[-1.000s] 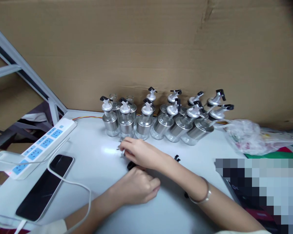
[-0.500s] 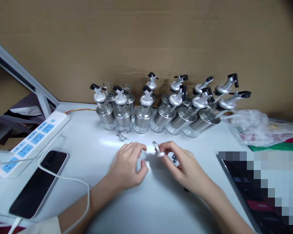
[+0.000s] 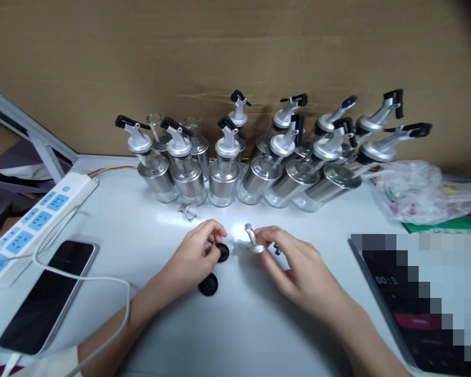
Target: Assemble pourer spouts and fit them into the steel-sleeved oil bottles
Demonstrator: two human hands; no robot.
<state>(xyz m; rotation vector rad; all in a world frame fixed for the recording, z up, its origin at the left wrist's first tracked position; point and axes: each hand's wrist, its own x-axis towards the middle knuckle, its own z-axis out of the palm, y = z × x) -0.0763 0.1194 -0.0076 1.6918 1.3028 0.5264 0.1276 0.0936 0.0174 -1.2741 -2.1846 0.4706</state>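
My left hand (image 3: 198, 251) has its thumb and fingers closed at the edge of a small round black cap (image 3: 223, 253), just above the white table. A second black cap (image 3: 208, 285) lies flat below that hand. In my right hand (image 3: 298, 262), thumb and fingers pinch a silver pourer spout (image 3: 254, 241) with a round base. Past those fingers a small black part (image 3: 277, 248) shows; I cannot tell whether it is held too. Beyond both hands stand several glass bottles with metal bands (image 3: 224, 180), many topped by silver pourers with black levers.
Another small silver piece (image 3: 188, 211) lies before the bottles. A white power strip (image 3: 43, 220) and a phone with a cable (image 3: 49, 298) lie at left. On the right are a clear plastic bag (image 3: 412, 191) and a dark device showing digits (image 3: 400, 314). Cardboard (image 3: 235, 52) stands behind.
My left hand has gone from open and bare to closed on a black cap. Two black caps now show by it. My right hand still holds the spout. The camera view has shifted slightly.
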